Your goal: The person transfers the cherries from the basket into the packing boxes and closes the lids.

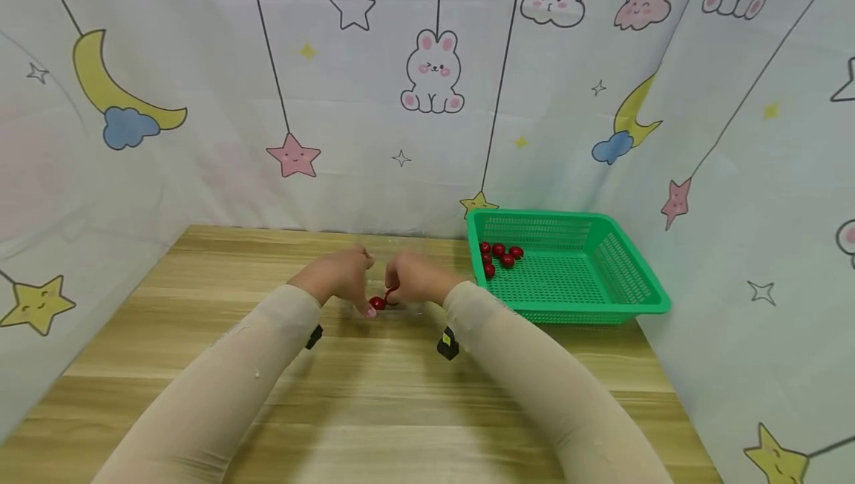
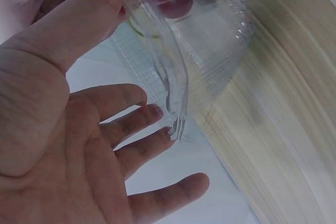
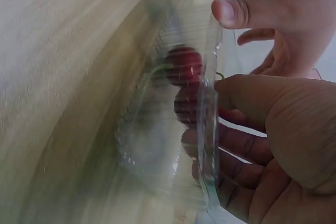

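The wooden surface (image 1: 374,410) is carrying a green basket (image 1: 601,312) and a clear box (image 3: 152,166). The left hand (image 1: 341,276) is resting loosely spread fingers against the box; the right hand's fingers (image 3: 241,90) are pinching a mostly hidden cherry (image 3: 232,116); other cherries (image 3: 184,65) are lying in both.

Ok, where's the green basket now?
In the head view, the green basket sits at the right rear of the table, near the backdrop and right of the right hand, with cherries at its left end.

White cloth (image 1: 374,198) hangs behind the wood-grained table (image 1: 374,410); stars (image 1: 294,157) and moons (image 1: 96,79) decorate it
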